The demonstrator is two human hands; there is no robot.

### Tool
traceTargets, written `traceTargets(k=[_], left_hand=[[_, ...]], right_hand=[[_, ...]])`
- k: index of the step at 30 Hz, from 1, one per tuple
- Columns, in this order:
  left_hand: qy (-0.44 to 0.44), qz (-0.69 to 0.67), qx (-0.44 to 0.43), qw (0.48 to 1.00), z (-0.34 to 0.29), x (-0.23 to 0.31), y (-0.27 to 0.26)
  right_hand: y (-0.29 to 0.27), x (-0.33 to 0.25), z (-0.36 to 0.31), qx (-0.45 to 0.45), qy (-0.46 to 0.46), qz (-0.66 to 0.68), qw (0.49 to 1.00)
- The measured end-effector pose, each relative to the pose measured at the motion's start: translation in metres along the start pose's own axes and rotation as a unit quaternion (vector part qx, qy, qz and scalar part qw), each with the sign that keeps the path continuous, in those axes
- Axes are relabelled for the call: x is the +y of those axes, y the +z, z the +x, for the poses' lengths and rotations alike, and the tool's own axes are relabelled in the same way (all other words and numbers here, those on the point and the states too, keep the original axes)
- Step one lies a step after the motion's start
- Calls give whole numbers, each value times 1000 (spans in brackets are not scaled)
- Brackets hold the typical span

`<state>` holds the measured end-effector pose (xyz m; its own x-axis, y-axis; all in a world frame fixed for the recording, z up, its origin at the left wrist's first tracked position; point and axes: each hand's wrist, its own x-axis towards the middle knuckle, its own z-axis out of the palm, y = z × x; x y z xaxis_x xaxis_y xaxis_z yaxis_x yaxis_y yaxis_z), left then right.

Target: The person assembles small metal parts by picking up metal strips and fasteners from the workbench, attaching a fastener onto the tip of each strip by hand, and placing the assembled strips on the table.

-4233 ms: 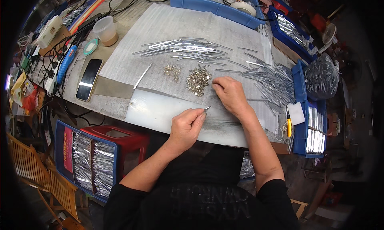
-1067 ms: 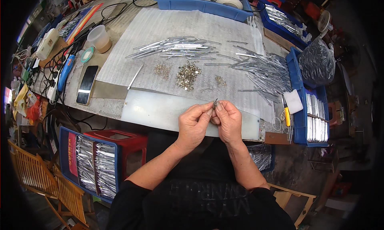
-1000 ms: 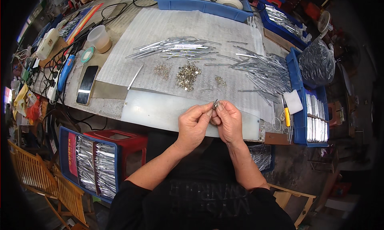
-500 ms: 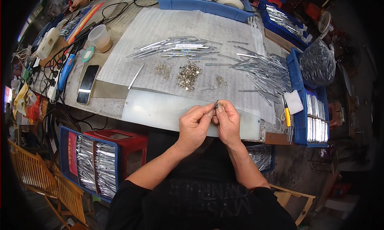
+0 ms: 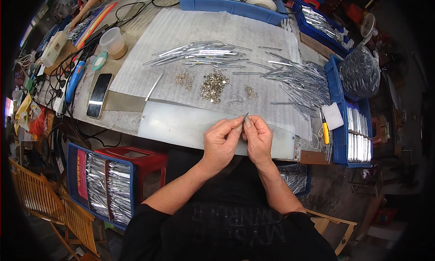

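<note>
Both hands meet above the near edge of the table, fingertips touching. My left hand (image 5: 222,141) pinches a small dark metal piece (image 5: 246,116) between thumb and forefinger. From the other side, my right hand (image 5: 258,141) grips the same piece, its fingers curled. Only a thin tip shows above the thumbs; the fingers cover the rest. Below them lies a pale translucent board (image 5: 181,125). Beyond it, on white foam sheeting (image 5: 149,43), are a heap of small shiny metal parts (image 5: 214,85), two smaller piles, and bundles of slim silver strips (image 5: 206,53).
More silver strips (image 5: 299,82) spread at right, near a yellow-handled tool (image 5: 325,131) and a white pad (image 5: 333,116). Blue trays (image 5: 337,79) line the right side. A phone (image 5: 100,95), a plastic tub (image 5: 113,43) and cables occupy the left. Another person's arm (image 5: 90,2) reaches in at far left.
The held piece has turned slightly between my fingertips, so a thin tip now points up. My hands stay almost in place. The other person's arm at far left has shifted.
</note>
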<state>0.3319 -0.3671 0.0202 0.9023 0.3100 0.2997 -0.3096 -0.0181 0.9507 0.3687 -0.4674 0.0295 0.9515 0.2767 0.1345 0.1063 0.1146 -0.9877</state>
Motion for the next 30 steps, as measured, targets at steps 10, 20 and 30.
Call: traceTargets(k=[10, 20, 30], left_hand=[[-25, -43, 2, 999, -4, 0, 0], [-8, -15, 31, 999, -4, 11, 5], [6, 9, 18, 1000, -3, 9, 3]], right_hand=[[-2, -2, 0, -10, 22, 55, 998], [-1, 6, -6, 41, -7, 49, 998], [0, 1, -3, 47, 4, 35, 998]])
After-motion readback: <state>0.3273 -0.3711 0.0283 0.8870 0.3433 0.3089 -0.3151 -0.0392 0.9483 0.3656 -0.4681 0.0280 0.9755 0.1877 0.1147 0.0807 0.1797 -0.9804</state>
